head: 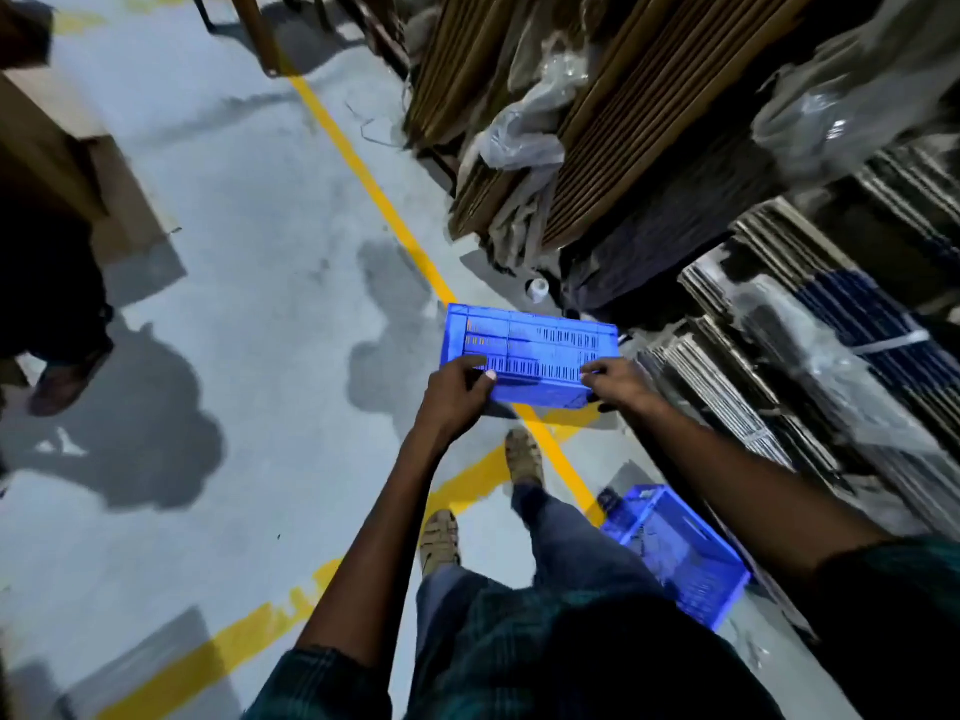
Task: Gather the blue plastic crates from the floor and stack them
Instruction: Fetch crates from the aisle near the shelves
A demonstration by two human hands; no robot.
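I carry a blue slotted plastic crate (530, 353) out in front of me at arm's length, clear of the grey concrete floor (249, 283), above the yellow painted floor line (395, 220) that runs away toward the far left. My left hand (457, 389) curls round the crate's near left edge, thumb on top; my right hand (618, 381) grips the near right corner, fingers wrapped over the rim. A second blue plastic crate (680, 553) sits on the floor near my right leg, beside the bundled flat cardboard sheets (597, 122) stacked along the right. No finished stack is in view, so the job looks to be at an early or middle stage: one crate is in hand, the one on the floor may be the base it goes on, and whether more remain out of view I cannot tell. Another person's shoe (62, 381) stands at the far left.
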